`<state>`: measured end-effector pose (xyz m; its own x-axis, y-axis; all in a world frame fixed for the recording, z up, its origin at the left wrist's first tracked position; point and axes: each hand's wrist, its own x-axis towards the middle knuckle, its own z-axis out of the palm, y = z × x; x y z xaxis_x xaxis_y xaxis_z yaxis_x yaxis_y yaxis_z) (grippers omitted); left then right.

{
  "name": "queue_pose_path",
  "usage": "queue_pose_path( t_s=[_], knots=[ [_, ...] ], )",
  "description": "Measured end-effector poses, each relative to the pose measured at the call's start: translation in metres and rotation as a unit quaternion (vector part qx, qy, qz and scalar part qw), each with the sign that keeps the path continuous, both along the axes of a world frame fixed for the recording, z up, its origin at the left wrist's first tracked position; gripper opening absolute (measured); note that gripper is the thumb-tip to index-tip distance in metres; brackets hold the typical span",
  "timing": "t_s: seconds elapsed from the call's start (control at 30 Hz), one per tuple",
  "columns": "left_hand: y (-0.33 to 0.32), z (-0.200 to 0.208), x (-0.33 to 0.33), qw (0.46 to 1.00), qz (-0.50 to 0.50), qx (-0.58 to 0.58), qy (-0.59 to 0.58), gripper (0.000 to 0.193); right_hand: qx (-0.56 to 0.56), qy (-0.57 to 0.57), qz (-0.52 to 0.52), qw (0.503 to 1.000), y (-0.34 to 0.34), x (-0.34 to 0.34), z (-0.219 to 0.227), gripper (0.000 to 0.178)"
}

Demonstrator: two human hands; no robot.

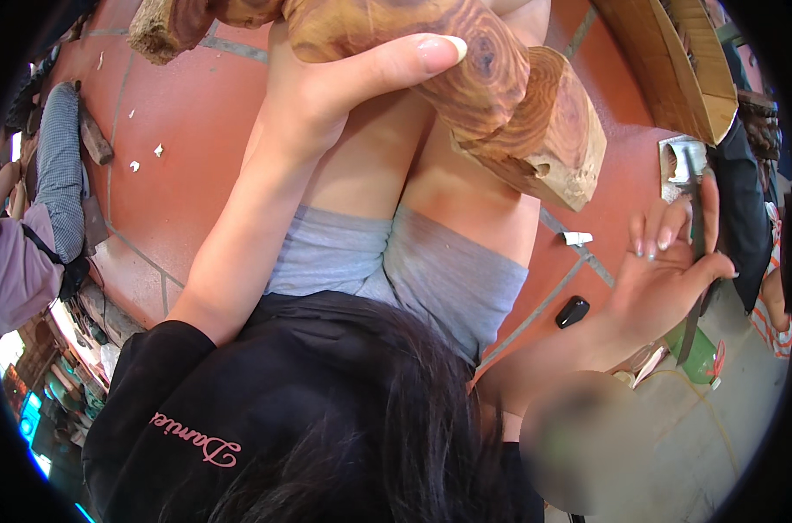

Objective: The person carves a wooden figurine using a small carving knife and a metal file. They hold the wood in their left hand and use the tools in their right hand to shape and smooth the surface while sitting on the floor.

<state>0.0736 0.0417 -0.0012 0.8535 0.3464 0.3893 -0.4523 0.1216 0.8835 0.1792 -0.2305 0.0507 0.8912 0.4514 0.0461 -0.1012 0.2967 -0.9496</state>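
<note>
A carved, polished wooden piece (492, 78) with swirling brown grain and rough pale ends lies across my bare thighs at the top of the view. My left hand (335, 83) is closed on its near side, thumb laid along the wood; the other fingers are hidden. Out to the right, away from the wood, my right hand (666, 248) holds a long, thin, dark flat tool (697, 222) like a file, roughly upright between index finger and thumb. Its other fingers are curled.
A cardboard box (675, 70) stands at upper right on the red tiled floor (187, 148). Nearer lie a white scrap (577, 238), a small black oval case (573, 312) and a green container (697, 353). At left, another person in a lilac garment (26, 270) sits close by.
</note>
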Motion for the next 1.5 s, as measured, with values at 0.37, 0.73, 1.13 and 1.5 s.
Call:
queue_pose_path(
  t_s=[0.37, 0.73, 1.13, 1.5],
  knots=[
    [-0.012, 0.004, -0.008, 0.992, 0.062, -0.081, 0.071, 0.038, -0.094, -0.183, -0.064, 0.976, 0.006, -0.048, -0.043, 0.033],
    [-0.015, 0.0, -0.012, 0.979, 0.161, -0.055, 0.115, 0.055, -0.075, -0.142, -0.086, 0.983, 0.008, -0.046, -0.047, 0.011],
    [-0.013, 0.001, -0.012, 0.98, 0.155, -0.05, 0.118, 0.055, -0.091, -0.068, -0.071, 0.991, 0.004, -0.037, -0.048, 0.014],
    [-0.009, 0.0, -0.013, 0.981, 0.144, -0.026, 0.13, 0.052, -0.048, -0.046, -0.054, 0.996, 0.002, -0.032, -0.052, 0.014]
  ],
)
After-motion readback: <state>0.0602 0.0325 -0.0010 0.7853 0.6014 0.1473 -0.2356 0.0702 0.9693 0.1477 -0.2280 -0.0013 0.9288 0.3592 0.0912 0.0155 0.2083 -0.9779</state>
